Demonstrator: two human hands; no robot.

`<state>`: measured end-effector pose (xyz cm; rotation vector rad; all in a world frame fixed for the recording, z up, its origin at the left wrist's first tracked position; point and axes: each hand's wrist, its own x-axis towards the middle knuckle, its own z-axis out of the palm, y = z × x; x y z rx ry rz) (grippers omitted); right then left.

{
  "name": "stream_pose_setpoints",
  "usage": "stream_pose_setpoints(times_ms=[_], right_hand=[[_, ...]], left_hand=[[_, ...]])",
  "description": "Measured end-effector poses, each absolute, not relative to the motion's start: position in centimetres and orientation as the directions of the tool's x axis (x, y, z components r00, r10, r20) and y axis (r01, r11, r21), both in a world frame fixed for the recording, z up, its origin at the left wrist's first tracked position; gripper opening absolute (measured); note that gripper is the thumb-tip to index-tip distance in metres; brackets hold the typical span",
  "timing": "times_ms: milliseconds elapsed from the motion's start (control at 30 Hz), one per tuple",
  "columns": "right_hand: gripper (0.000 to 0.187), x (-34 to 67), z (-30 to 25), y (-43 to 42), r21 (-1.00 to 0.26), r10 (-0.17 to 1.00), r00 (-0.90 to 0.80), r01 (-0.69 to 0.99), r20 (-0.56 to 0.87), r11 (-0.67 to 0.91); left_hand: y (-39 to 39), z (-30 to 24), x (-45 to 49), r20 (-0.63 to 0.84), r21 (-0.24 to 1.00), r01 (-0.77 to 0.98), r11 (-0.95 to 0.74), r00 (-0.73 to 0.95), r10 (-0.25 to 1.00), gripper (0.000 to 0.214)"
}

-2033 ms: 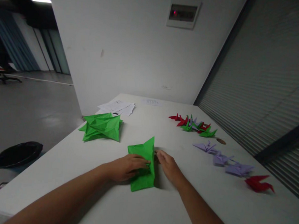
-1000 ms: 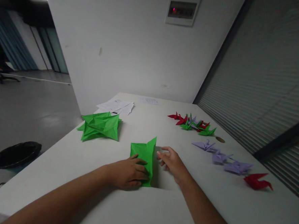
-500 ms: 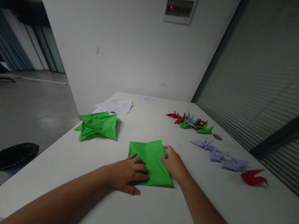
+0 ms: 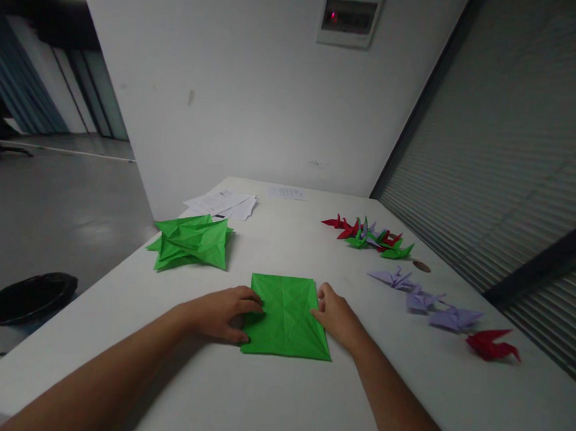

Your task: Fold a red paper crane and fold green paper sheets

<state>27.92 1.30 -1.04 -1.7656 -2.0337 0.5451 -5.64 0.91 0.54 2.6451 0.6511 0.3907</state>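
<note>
A green sheet of origami paper (image 4: pixel 284 319) with crease lines lies on the white table in front of me. My left hand (image 4: pixel 221 312) rests at its left edge, fingertips on the paper and the thumb apart from them near the border. At the right edge, my right hand (image 4: pixel 338 315) has its fingers curled, with thumb and index finger closed on the paper's side. The underside of the sheet is hidden.
Creased green papers (image 4: pixel 193 242) lie stacked at the left, before some printed sheets (image 4: pixel 223 204). Folded cranes (image 4: pixel 369 235) cluster at the back right; purple cranes (image 4: pixel 422 298) and a red crane (image 4: pixel 492 345) lie nearer. A black-lined bin (image 4: pixel 26 300) stands beyond the left edge.
My left hand has slid left from the middle of the paper to its left edge. The paper's raised right part now lies flat and squarer. My right hand stays at the right edge.
</note>
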Motion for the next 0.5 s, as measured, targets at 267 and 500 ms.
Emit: stream_pose_setpoints(times_ms=[267, 500], right_hand=[[0.027, 29.5, -0.7, 1.5, -0.522, 0.878, -0.454, 0.718, 0.149, 0.460], [0.045, 30.6, -0.2, 1.4, -0.495, 0.815, -0.567, 0.678, 0.120, 0.544]], left_hand=[[1.6, 0.2, -6.7, 0.164, 0.424, 0.425, -0.800, 0.832, 0.529, 0.066], [1.6, -0.2, -6.2, 0.224, 0.401, 0.448, -0.799, 0.797, 0.560, 0.053]])
